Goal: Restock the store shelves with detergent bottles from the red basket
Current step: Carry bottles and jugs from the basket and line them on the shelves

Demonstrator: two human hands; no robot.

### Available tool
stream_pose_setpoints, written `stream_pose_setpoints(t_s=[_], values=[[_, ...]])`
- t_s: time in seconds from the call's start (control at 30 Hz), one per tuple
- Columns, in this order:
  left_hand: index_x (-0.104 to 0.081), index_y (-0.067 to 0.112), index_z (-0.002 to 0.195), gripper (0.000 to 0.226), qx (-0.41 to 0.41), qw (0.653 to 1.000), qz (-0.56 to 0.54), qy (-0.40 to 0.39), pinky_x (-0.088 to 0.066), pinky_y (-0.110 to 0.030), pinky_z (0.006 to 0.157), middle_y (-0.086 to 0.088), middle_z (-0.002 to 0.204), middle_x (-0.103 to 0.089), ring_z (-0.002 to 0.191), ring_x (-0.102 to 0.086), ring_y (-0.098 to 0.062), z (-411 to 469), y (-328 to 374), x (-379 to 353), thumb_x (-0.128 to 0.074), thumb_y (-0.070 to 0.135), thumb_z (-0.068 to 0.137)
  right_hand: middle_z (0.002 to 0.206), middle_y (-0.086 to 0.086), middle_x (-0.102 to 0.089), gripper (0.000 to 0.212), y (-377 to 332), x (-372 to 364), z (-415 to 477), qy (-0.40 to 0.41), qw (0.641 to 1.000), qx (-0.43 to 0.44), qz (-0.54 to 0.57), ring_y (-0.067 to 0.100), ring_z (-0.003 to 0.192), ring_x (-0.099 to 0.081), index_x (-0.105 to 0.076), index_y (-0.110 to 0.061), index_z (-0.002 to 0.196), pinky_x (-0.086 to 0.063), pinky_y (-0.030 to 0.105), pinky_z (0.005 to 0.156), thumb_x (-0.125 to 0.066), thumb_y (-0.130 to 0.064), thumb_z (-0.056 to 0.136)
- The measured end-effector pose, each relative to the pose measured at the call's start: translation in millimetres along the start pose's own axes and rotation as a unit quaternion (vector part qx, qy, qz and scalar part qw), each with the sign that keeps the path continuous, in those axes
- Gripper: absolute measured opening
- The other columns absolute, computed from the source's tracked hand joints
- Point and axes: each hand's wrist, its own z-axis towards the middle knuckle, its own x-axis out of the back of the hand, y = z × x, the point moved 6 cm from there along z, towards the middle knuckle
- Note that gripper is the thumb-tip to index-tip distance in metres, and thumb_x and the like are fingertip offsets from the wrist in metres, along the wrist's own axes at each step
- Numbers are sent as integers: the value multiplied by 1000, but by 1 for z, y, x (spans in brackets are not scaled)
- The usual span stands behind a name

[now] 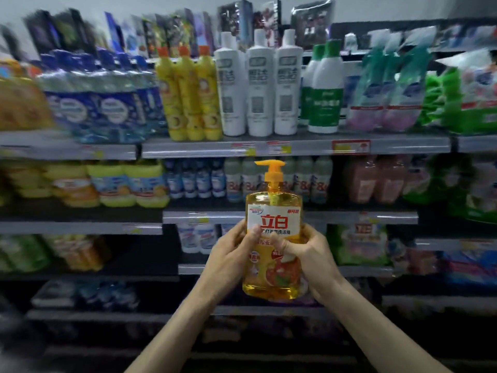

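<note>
In front of the shelving, mid-frame, the detergent bottle (273,232) is held upright in the air: clear, orange-yellow liquid, orange pump top, white-and-red label facing the camera. Left hand (233,254) grips the bottle's left side, thumb across the label front. Right hand (304,254) grips the bottle's right side, thumb pressed onto the front just below the label text; both hands closed around the bottle, fingers wrapped behind it. Both forearms bare, coming up from the bottom edge.

Directly above the bottle's pump, a shelf edge (295,148) with price tags. On that shelf, above the bottle: three white bottles (259,84) in a row. Left of them, three yellow bottles (192,95) with orange caps, touching side by side. Further left of the bottle, blue-labelled bottles (107,103), blurred. Above-right of the bottle, white-and-green bottles (322,87), then teal refill pouches (387,87).

Behind the bottle's pump, a row of pale bottles (309,179) on the next shelf down. Left of the bottle at that level, yellow-green tubs (129,184). Most edges motion-blurred; lower shelves dark, contents unclear.
</note>
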Motion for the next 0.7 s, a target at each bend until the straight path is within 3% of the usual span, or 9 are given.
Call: stream_pose_setpoints(t_s=[0.27,0.53,0.7], values=[[-67,26,135,35,3,992,17,128,-58,-46,104,4,125,-77,117,-74,-15,-43,-1,146,-53,42,107,112,3,-81,59,19,-154,30,-130,991,4,-38,23,102,-79,-67,-13,128,-64,50,91,-89,-32,77],[-67,31,132,33,3,968,45,247,-60,-40,102,11,123,-77,115,-73,-9,-48,5,255,-51,43,106,114,-1,-80,67,20,-278,82,-261,963,18,-64,18,104,-78,-67,-19,125,-63,50,95,-90,-45,68],[-69,34,128,37,6,946,56,321,-59,-47,102,10,123,-77,115,-74,-12,-40,19,319,-53,52,101,113,-7,-80,65,9,-354,121,-326,942,37,-69,14,103,-78,-66,-24,124,-62,49,96,-90,-47,67]])
